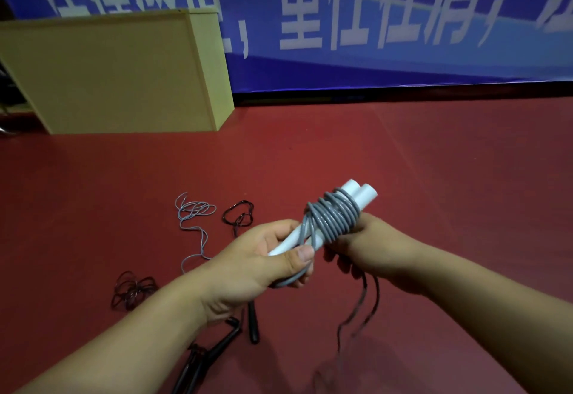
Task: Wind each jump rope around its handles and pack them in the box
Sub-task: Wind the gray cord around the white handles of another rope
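The left hand [263, 257] grips the lower ends of two white handles [361, 196] held side by side, while the right hand [362, 246] closes around the grey rope [333, 218] coiled about their middle. Winding looks nearly finished; next the loose end needs tucking. Other ropes [195, 210] lie on the red floor [434, 161], the box [117, 74] well beyond.

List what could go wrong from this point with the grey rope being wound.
The grey rope coil sits loosely around the white handles; if the left hand eases its thumb, turns may spring off. The dark cord dangling below the right hand could snag.
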### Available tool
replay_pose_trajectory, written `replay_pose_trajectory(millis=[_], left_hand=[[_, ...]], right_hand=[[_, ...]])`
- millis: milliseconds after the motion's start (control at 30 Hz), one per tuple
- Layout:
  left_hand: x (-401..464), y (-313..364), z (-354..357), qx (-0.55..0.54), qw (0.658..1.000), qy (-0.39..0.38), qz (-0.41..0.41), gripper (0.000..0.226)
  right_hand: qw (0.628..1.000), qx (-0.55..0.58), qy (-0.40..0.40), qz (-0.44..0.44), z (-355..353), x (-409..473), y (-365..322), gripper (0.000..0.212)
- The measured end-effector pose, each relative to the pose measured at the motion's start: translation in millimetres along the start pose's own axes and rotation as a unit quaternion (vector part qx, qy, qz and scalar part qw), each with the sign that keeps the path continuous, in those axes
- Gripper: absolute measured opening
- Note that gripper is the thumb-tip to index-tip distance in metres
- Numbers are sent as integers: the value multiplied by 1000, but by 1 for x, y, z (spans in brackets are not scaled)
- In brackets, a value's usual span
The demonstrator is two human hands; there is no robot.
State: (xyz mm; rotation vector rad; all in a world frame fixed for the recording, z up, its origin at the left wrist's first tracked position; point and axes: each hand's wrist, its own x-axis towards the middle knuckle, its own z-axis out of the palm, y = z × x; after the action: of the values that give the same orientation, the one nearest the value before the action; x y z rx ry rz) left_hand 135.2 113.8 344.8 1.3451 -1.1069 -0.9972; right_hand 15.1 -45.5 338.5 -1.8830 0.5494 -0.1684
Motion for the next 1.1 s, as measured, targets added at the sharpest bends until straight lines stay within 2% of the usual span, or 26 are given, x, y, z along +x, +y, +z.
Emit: replay_pose_trajectory(millis=[67,133,233,300,400,500,700,933,1100], left_hand=[[3,-2,1,17,997,69,8,11],[6,-5,0,58,990,132,11,15],[8,-9,-5,131,969,211,-7,22],[9,-11,-8,152,958,241,-25,23],[10,-9,-9,157,955,250,-38,22],[10,-8,-9,146,954,259,-48,18],[12,-15,-13,155,945,278,-71,18],[14,-20,-20,282,908,301,-75,15],[17,-22,-23,339,893,284,-82,12]], right_hand=[[998,36,-43,24,6,-3,-4,12],[994,59,-82,32,10,-7,-5,9],[990,56,-119,42,15,-11,-7,19],[991,50,-116,47,17,-10,-8,20],[995,38,-73,65,15,-10,-10,4],[995,23,-49,78,12,-8,-8,12],[994,57,-36,90,12,-7,-9,13],[984,110,-67,124,9,-12,-23,20],[990,74,-70,103,13,-16,-28,21]])
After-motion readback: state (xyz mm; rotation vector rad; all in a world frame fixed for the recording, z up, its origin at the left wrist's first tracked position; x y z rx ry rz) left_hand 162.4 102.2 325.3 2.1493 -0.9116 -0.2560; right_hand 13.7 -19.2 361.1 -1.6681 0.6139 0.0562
